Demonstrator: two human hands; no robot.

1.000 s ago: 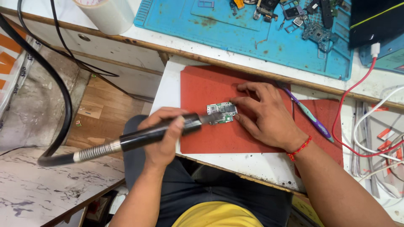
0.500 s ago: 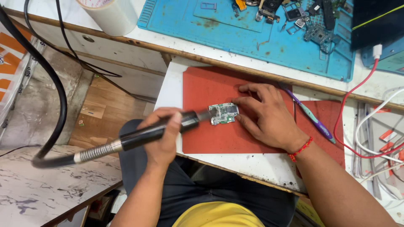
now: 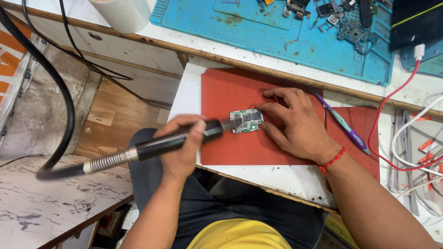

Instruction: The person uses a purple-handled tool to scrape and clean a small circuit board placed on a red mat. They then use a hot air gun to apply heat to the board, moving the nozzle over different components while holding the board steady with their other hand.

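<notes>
Lower centre of frame: a yellow shirt [image 3: 240, 237] and dark trousers [image 3: 240, 207] are seen, seated close to the bench. Left hand [image 3: 182, 147] is wrapped shut round a black hot-air wand [image 3: 180, 138], fingers curled over the barrel, thumb on top; the grip sits near the nozzle end, likely for steadier aim. A ribbed metal strain relief [image 3: 108, 161] and thick black hose [image 3: 55, 92] trail off to the left edge. The nozzle is pointed at the left edge of a small green circuit board [image 3: 247, 121], right at it, contact not resolvable. The board lies flat at mid-frame on a red mat [image 3: 221, 92], matte and rubbery looking, probably there to take heat and stop sliding. Right hand [image 3: 295, 124] is laid palm-down, fingers spread and mostly open, nothing gripped; fingertips are pressed at the board's right edge, apparently to pin it. A red thread band [image 3: 333, 160] is worn at the wrist. Just right of the hand a purple toothbrush [image 3: 344, 122] lies diagonally across the mat edge. A red cable [image 3: 392, 101] loops down at right, white cables beside it. The white benchtop [image 3: 286, 177] is speckled and worn. Upper frame: a blue work mat [image 3: 277, 32] with moulded trays, stained, small loose parts [image 3: 341, 18] scattered at upper right. A white tape roll [image 3: 124, 14] is at the top left.
</notes>
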